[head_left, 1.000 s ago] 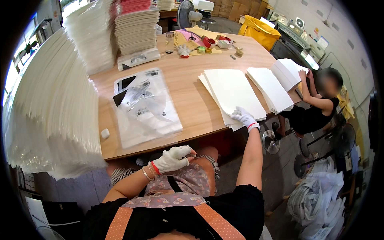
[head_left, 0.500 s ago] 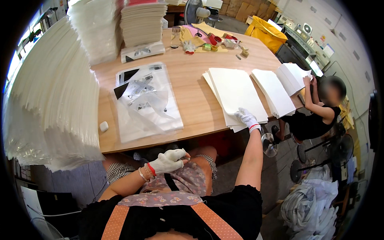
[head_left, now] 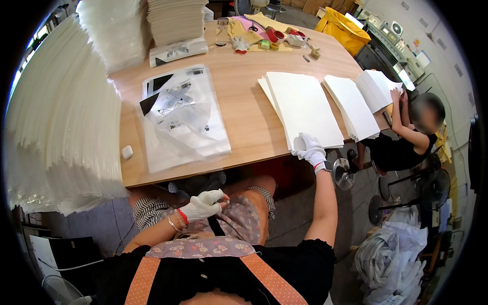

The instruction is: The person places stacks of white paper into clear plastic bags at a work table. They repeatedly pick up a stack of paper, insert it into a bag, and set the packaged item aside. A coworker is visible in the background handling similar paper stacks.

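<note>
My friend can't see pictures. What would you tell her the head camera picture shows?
A seated person in white gloves rests the right hand on the near corner of a stack of white sheets on a wooden table, while the left hand lies in the lap. Clear plastic bags lie to the left, and another person sits on the right.

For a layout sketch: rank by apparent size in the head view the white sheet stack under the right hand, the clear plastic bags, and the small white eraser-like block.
1-2. clear plastic bags and white sheet stack: look alike, unranked.
3. small white block.
</note>
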